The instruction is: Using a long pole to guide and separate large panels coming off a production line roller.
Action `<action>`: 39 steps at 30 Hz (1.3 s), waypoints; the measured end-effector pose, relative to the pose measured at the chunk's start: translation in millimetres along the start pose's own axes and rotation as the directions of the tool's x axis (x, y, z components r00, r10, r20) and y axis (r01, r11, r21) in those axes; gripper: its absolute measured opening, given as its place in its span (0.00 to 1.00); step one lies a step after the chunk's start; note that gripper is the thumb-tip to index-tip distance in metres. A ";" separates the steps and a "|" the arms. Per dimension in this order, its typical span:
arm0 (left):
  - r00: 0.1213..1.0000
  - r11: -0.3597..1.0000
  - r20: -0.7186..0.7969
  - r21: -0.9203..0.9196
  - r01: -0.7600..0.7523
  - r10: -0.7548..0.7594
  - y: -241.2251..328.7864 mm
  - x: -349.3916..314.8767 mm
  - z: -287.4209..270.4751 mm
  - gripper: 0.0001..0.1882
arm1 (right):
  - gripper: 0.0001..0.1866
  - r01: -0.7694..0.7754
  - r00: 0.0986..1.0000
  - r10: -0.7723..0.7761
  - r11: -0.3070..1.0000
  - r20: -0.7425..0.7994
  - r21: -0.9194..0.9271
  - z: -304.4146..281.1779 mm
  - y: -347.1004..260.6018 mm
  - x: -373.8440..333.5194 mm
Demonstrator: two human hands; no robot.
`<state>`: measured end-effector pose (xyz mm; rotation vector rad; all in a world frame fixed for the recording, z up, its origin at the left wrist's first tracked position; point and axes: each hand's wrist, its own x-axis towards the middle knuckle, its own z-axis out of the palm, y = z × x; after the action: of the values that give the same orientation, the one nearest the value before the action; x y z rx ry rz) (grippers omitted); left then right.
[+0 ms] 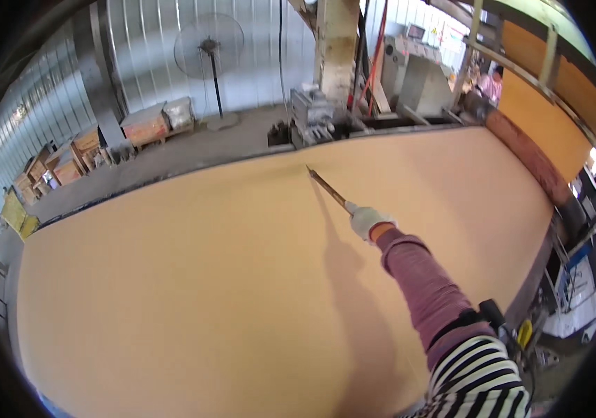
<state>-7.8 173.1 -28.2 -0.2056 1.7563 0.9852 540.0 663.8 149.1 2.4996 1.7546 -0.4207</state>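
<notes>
A white-gloved right hand (371, 221) grips a slim rod (330, 188) by its near end, fingers wrapped around it, above a broad tan sheet (207, 279) in a workshop. The rod slants away toward the sheet's far edge, its narrow tip close to the surface, though whether the two touch cannot be told; the left hand is out of view. The rod appears light and stiff, best held where the hand has it, clear of the slender tip, which may be sharp. The sheet looks smooth, perhaps slippery, and probably best taken by its edges. A reddish-brown roller (528, 152) lies along its right side, near an orange panel (538, 104)
</notes>
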 end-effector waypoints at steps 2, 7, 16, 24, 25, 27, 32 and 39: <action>1.000 1.000 -0.012 0.020 0.005 -0.004 -3.2 5.7 -42.3 0.22 | 0.24 -0.106 0.968 0.063 0.979 0.242 0.173 -23.1 -10.3 -97.8; 1.000 0.991 -0.023 0.136 -0.007 0.010 3.7 26.6 -149.7 0.22 | 0.25 0.278 0.961 -0.278 0.957 -0.010 0.086 45.2 104.2 -356.9; 0.811 0.867 0.346 -0.349 -0.354 0.471 50.0 164.7 -249.2 0.23 | 0.27 -0.172 0.756 0.403 0.883 0.516 -0.438 -100.3 62.9 -781.8; 0.942 0.949 0.219 -0.243 -0.199 0.253 56.8 -15.4 -144.0 0.14 | 0.10 -0.392 0.865 0.431 0.265 0.255 0.881 160.9 101.1 -607.3; 0.922 0.940 0.278 -0.284 -0.187 0.267 60.1 -0.6 -153.2 0.15 | 0.11 -0.311 0.871 0.426 0.094 0.244 0.946 206.6 116.8 -575.2; 0.876 0.892 0.317 -0.388 -0.231 0.365 68.3 60.7 -205.0 0.16 | 0.10 -0.167 0.904 0.359 -0.209 0.235 0.964 260.0 98.5 -516.3; 0.803 0.720 0.264 -0.640 -0.269 0.535 96.8 150.2 -382.0 0.19 | 0.04 -0.037 0.985 0.163 -0.131 0.059 0.991 157.5 23.9 -541.2; 0.851 0.777 0.296 -0.601 -0.187 0.434 76.6 56.0 -258.0 0.18 | 0.05 -0.105 0.986 -0.130 -0.006 0.103 0.994 71.4 -69.3 -615.1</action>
<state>-257.6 59.6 -11.2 -0.0440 1.0827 1.6546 268.1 111.3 244.5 2.7952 1.4967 -2.7667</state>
